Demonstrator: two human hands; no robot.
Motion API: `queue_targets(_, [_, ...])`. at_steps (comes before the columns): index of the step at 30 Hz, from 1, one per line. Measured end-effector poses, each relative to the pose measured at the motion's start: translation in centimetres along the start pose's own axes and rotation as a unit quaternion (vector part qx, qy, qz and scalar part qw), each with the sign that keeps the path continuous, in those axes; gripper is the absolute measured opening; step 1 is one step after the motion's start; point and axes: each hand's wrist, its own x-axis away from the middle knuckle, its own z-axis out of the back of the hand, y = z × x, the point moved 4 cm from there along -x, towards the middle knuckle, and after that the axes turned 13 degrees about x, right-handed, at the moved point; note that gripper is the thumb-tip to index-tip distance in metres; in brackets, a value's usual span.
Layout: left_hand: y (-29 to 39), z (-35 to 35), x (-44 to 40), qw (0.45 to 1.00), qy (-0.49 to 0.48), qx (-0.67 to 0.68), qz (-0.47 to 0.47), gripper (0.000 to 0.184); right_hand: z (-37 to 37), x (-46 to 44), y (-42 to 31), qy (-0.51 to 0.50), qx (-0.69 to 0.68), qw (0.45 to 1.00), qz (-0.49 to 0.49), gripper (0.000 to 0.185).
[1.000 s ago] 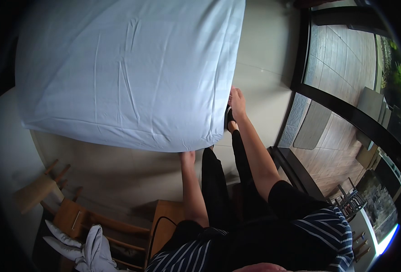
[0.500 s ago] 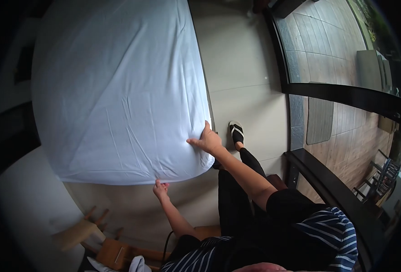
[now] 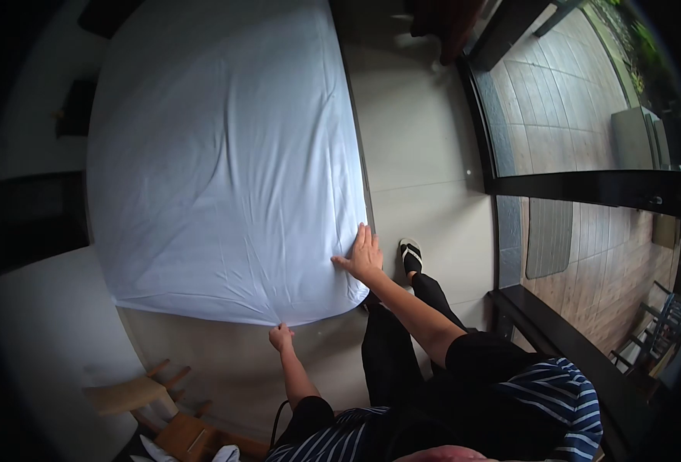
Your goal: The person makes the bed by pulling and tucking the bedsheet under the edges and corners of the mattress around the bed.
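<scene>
A white fitted sheet (image 3: 225,177) covers the mattress, with creases fanning out from its near edge. At that edge my left hand (image 3: 282,337) is closed on the sheet's hem, drawing the cloth into a point. My right hand (image 3: 362,256) lies on the mattress's right side close to the near corner, thumb spread from the outstretched fingers, palm against the sheet. Below it, the cloth is bunched at the rounded corner.
A wooden chair (image 3: 132,394) and a wooden desk-like piece (image 3: 190,437) stand at lower left. My sandalled foot (image 3: 411,254) is on the tiled floor (image 3: 425,169). Dark-framed glass doors (image 3: 587,185) run along the right, with a mat (image 3: 550,239) outside.
My left hand has tightened on the hem and pulled it toward me, deepening the creases. My right hand's fingers have come closer together on the mattress side. The view has shifted slightly.
</scene>
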Motion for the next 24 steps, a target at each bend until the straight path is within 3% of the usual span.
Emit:
queue_targets(1, [-0.1, 0.2, 0.8, 0.999, 0.004, -0.037, 0.001, 0.031, 0.1, 0.5, -0.3, 0.062, 0.024, 0.998, 0.019, 0.105])
queue_targets(2, [0.0, 0.3, 1.2, 0.999, 0.012, -0.041, -0.005, 0.031, 0.3, 1.1, -0.8, 0.064, -0.003, 0.997, 0.046, 0.101])
queue_targets(5, [-0.6, 0.1, 1.9, 0.999, 0.016, -0.033, -0.001, 0.031, 0.5, 4.2, -3.3, 0.121, 0.117, 0.973, 0.159, 0.096])
queue_targets(9, [0.5, -0.6, 1.8, 0.999, -0.038, 0.013, -0.004, 0.031, -3.6, 8.0, -8.1, 0.038, 0.192, 0.943, 0.271, 0.087])
queue_targets(11, [-2.5, -2.2, 1.1, 0.977, -0.097, 0.189, 0.015, 0.026, -5.9, 9.5, -10.0, 0.023, 0.250, 0.934, 0.254, 0.087])
queue_targets(13, [-5.2, -3.3, 1.9, 0.950, -0.203, 0.228, -0.066, 0.022, -8.1, 10.0, -11.9, 0.032, 0.303, 0.927, 0.220, 0.090])
queue_targets(16, [-10.6, -1.7, 4.6, 0.938, -0.265, 0.208, -0.082, 0.022, -11.5, 9.2, -12.8, 0.114, 0.390, 0.898, 0.167, 0.074])
queue_targets(17, [-12.6, -0.3, 5.4, 0.939, -0.278, 0.176, -0.101, 0.022, -11.8, 9.0, -13.3, 0.104, 0.420, 0.889, 0.146, 0.082])
queue_targets(19, [-17.9, 2.8, 6.4, 0.944, -0.279, 0.174, -0.015, 0.018, -11.4, 9.5, -14.3, 0.070, 0.459, 0.876, 0.131, 0.105])
queue_targets(24, [-29.4, 11.1, 6.2, 0.944, -0.175, 0.237, 0.147, 0.017, -11.7, 10.0, -15.2, 0.034, 0.480, 0.871, 0.096, 0.114])
